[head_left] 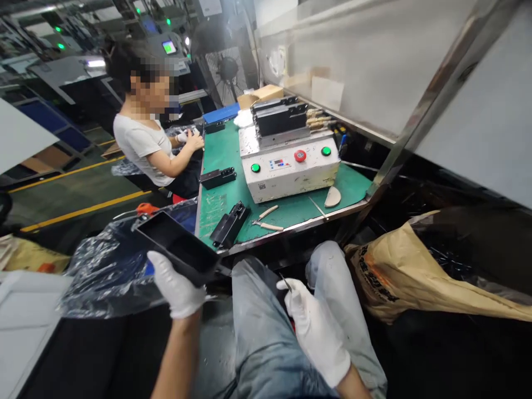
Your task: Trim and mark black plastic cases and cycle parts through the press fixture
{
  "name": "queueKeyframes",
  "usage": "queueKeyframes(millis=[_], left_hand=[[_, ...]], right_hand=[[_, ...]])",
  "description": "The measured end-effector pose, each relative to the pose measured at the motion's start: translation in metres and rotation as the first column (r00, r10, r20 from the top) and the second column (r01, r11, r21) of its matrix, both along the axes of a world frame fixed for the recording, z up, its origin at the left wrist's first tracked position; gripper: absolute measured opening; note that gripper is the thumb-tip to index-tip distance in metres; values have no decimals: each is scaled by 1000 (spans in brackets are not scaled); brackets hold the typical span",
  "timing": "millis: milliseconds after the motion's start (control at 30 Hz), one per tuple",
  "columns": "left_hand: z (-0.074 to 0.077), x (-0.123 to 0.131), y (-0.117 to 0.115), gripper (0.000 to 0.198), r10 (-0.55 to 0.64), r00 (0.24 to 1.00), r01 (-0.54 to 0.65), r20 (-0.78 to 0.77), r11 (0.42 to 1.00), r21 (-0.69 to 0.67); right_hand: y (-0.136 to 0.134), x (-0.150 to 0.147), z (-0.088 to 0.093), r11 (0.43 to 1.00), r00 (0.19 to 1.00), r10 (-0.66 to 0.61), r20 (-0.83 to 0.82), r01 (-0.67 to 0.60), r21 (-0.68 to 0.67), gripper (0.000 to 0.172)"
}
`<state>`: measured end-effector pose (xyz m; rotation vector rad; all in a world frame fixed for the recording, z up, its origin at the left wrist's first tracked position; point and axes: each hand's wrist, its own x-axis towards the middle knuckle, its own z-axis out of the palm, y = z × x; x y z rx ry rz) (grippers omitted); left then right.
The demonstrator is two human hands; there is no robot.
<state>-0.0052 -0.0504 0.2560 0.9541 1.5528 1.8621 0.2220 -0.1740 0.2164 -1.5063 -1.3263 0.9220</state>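
My left hand (177,285), in a white glove, grips the near edge of a black rectangular plastic tray-like part (178,246) held over clear plastic sheeting (108,266) to the left of the bench. My right hand (313,327), also gloved, rests on my lap over my jeans, fingers closed on a small thin metal tool (285,282) whose tip sticks up. Another black plastic part (230,224) lies on the green mat (220,199) near the bench's front edge, beside a pair of cutters with pale handles (266,219).
A white machine (288,160) with green and red buttons stands on the bench. A co-worker in a white shirt (143,141) sits at the far left side. A brown sack (411,271) lies right of my knees. A fan (226,69) stands behind.
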Motion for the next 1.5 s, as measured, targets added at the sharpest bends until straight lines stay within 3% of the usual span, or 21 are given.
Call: queueKeyframes(millis=[33,100,233,500,733,967,1233,1367,1500], left_hand=[[-1,17,-16,75,-1,985,-9,171,998,56],[-6,47,-38,72,-24,930,8,366,999,46],[-17,70,-54,75,-41,872,80,487,995,-61],[-20,84,-57,77,8,857,79,515,986,-146],[-23,87,-58,75,17,805,70,593,990,-124],[-20,89,-61,75,-3,881,90,473,983,-162],[-16,93,-65,68,4,811,116,584,979,-167],[-8,105,-65,55,8,823,34,568,997,-63],[-8,111,-62,64,77,799,17,597,989,-150]], right_hand=[[-2,-5,8,999,1000,27,-9,-27,44,51],[-7,-17,21,991,998,55,-5,-54,120,43],[-15,-27,29,985,997,59,54,-67,160,34],[-13,-25,18,978,994,0,110,-22,205,31],[-15,-26,12,986,978,-15,209,-21,168,45],[-12,-22,3,989,967,-32,252,-7,151,46],[7,-8,-20,987,886,-104,453,34,160,51],[6,-2,-14,982,912,-116,394,45,185,51],[-7,-6,2,979,949,-74,308,11,202,46]])
